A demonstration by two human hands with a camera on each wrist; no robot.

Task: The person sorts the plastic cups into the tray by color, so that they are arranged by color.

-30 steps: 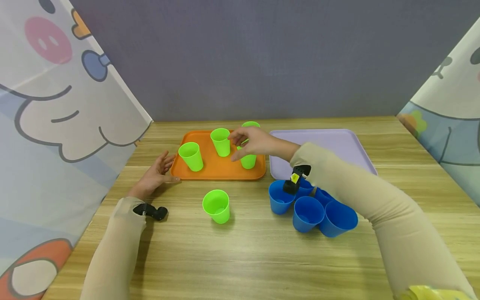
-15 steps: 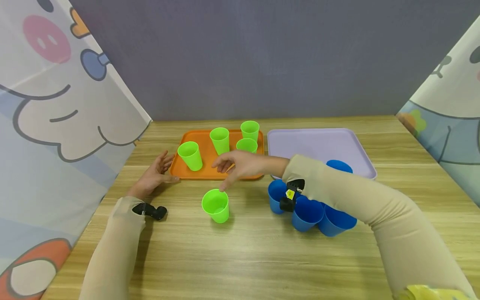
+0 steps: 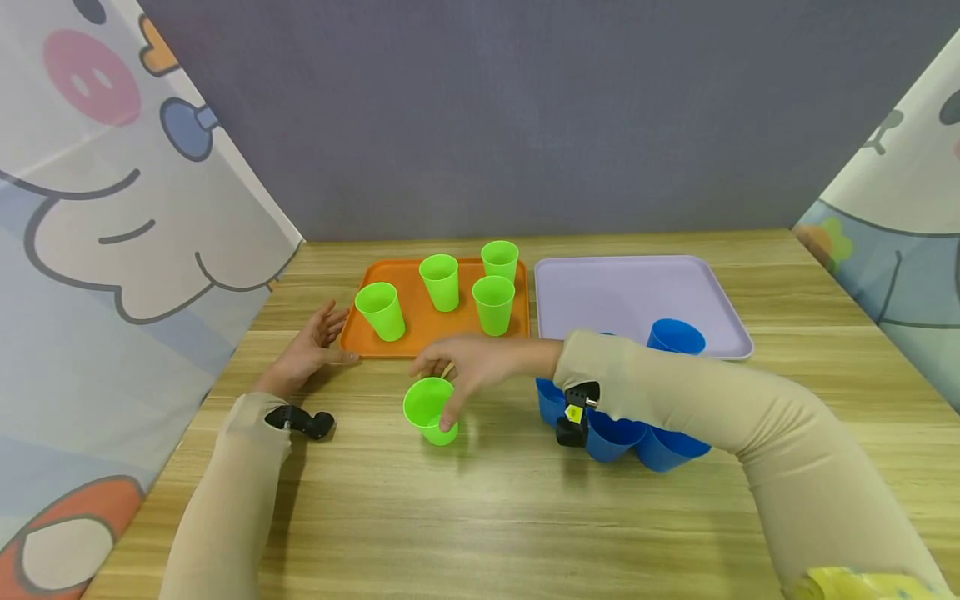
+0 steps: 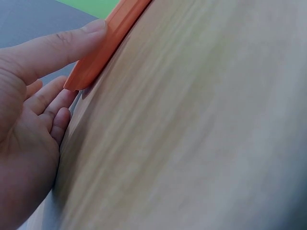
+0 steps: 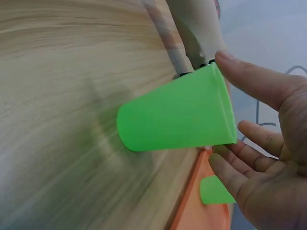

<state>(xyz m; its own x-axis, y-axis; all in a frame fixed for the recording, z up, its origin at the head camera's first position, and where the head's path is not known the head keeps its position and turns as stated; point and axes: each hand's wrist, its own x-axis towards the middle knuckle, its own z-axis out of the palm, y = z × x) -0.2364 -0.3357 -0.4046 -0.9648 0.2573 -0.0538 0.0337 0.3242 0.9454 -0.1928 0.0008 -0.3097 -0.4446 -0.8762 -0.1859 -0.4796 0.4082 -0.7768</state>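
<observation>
My right hand (image 3: 474,367) is at a lone light-green cup (image 3: 426,404) standing upright on the wooden table. In the right wrist view, the thumb and spread fingers lie on either side of the rim of that green cup (image 5: 177,112), not closed round it. My left hand (image 3: 306,354) lies relaxed by the near left corner of an orange tray (image 3: 450,332). Its thumb (image 4: 93,28) touches the tray's edge in the left wrist view, with the other fingers loosely bent beside it. Several green cups stand on the tray, among them a front left cup (image 3: 382,315).
Right of the orange tray lies a lilac tray (image 3: 600,287). In front of it several blue cups (image 3: 671,450) are grouped, partly hidden under my right forearm. One blue cup (image 3: 677,335) overlaps the lilac tray's near edge in the head view. A grey wall (image 3: 525,125) rises behind the table.
My right hand has come from above the orange tray's right side toward me, down to the lone green cup. The left hand stays at the tray corner.
</observation>
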